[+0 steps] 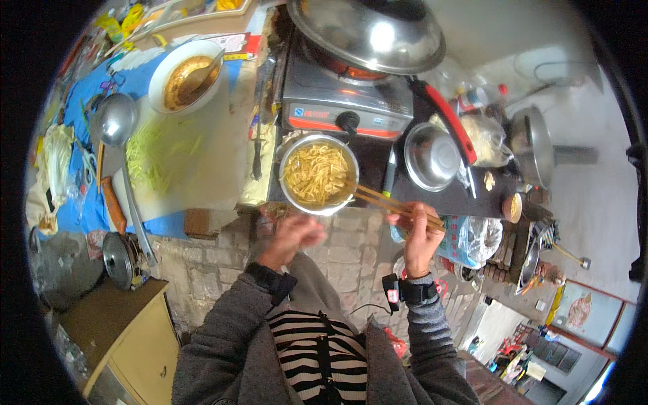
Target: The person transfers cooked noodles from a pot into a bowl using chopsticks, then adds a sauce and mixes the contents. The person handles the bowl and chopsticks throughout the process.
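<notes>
A steel bowl [286, 190] of cooked noodles [319, 174] stands at the counter's front edge, before the gas stove. My right hand [419, 228] grips a pair of wooden chopsticks [387, 202], their tips at the noodles by the bowl's right side. Motion blurs my left hand [298, 235], which is just below the bowl's near rim and apart from it. Nothing shows in its loosely spread fingers.
A portable gas stove [349, 101] glows under a lidded wok [354, 30], whose red handle [448, 119] juts over an empty steel bowl [433, 157]. Leftward lie a cutting board [212, 167] with shredded green vegetable [149, 157], a ladle [117, 119], a wood-handled knife [114, 205] and a sauce bowl [157, 76].
</notes>
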A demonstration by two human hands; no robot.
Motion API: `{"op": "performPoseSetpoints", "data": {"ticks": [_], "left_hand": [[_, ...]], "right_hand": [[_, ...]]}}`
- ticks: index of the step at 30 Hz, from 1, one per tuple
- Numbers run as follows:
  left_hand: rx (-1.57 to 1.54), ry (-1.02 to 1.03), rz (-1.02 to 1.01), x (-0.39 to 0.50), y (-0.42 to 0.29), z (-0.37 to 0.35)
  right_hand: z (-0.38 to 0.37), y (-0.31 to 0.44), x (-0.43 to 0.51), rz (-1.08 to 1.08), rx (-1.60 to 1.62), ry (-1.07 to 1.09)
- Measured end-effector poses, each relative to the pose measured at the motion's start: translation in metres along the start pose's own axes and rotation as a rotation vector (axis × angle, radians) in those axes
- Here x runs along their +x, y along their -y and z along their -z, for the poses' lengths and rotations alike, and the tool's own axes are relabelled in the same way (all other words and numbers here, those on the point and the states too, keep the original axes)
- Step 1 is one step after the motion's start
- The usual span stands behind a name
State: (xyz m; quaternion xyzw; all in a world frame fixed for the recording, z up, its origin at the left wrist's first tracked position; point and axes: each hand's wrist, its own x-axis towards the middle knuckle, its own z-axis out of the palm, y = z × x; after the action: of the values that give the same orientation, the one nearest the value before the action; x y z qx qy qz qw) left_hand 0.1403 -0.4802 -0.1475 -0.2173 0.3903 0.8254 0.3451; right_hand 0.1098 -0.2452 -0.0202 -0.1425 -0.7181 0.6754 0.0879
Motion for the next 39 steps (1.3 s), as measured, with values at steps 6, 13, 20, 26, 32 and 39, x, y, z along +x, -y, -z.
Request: {"op": "performPoseSetpoints", "data": {"ticks": [6,13,20,26,32,39], "left_hand": [[0.216,0.201,0.104,0.023,0.014,-0.066],[0.297,0.051,-0.028,0.037,-0.013,-0.075],[0.334,-0.111,-0.26,-0.003,-0.046,-0.037],[0.216,-0.37,-0.331,-0.005,-0.035,0.007],[0.097,-0.27,-0.338,0.026,-0.023,0.029],[0.064,-0.222,-0.322,0.026,-0.025,0.034]], "right_hand": [[0.013,0.003,-0.006,-0.032,0.025,-0.14],[0.012,0.008,-0.017,-0.039,0.053,-0.235],[-0.002,0.014,-0.014,0.0,-0.085,-0.075],[-0.025,0.024,-0.014,0.166,-0.602,0.241],[-0.068,0.016,-0.069,0.41,-0.619,0.262],[-0.069,0.019,-0.033,-0.053,-0.284,0.277]]}}
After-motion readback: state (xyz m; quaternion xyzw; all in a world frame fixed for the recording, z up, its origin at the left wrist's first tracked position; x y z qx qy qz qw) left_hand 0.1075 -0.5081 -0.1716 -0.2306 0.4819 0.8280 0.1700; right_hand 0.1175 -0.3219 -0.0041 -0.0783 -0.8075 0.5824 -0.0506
